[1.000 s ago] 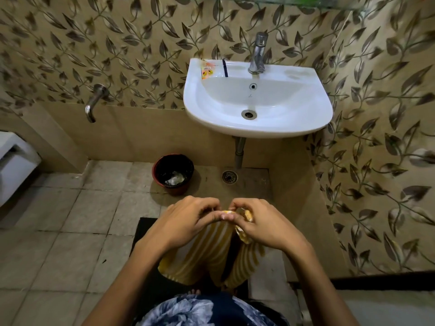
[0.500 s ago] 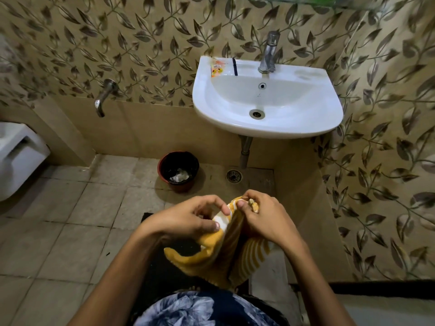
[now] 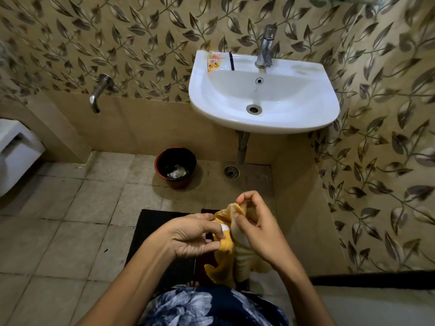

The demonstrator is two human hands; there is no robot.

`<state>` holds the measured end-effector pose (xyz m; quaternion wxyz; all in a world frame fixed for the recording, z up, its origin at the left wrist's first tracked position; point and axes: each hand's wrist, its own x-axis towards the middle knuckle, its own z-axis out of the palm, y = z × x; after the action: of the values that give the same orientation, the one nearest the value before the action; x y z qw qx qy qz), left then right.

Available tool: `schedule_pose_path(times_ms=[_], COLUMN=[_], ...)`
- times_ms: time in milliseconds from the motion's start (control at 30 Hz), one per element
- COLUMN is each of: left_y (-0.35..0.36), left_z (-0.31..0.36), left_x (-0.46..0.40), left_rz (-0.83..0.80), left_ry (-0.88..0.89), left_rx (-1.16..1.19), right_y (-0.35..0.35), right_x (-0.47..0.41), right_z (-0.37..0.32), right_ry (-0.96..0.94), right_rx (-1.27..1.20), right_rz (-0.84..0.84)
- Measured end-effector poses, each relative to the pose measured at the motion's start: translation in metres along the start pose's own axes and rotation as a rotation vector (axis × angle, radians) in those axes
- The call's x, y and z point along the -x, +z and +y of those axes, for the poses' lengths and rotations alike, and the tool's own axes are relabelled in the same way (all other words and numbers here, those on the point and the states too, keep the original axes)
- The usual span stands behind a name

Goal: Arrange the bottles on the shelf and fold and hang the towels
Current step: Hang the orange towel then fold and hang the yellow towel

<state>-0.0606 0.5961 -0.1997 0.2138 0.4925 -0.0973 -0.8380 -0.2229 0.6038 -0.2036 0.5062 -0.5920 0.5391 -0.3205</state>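
Standing at a white wall-mounted basin (image 3: 263,100), looking down. Holding a yellow-and-white striped towel (image 3: 229,252) bunched at waist height above a dark floor mat (image 3: 160,231). Left hand (image 3: 190,236) pinching one fold, right hand (image 3: 256,229) pinching the top edge, hands nearly touching. Probably hunting for corners: better spreading both hands apart, pulling the edge taut before folding. No bottles, shelf or rail showing.

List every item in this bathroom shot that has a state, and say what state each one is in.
Yellow and white striped towel: bunched, held in both hands, not hung.
Left hand: pinching the towel.
Right hand: pinching the towel's top edge.
White ceramic sink: no water in it, drain unplugged.
Chrome sink tap: off.
Chrome wall tap: off.
Red-rimmed dark bin: uncovered, white paper inside.
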Motion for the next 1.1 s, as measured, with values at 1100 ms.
schedule_pose_path(times_ms=[1100], left_y=[-0.010], left_z=[-0.014], left_x=[-0.043], left_rz=[0.299], left_ry=[-0.115], left_rx=[-0.120], right_y=[-0.016], right_x=[0.036], right_z=[-0.006], right_ry=[-0.328], right_rx=[-0.020], right_rz=[0.070])
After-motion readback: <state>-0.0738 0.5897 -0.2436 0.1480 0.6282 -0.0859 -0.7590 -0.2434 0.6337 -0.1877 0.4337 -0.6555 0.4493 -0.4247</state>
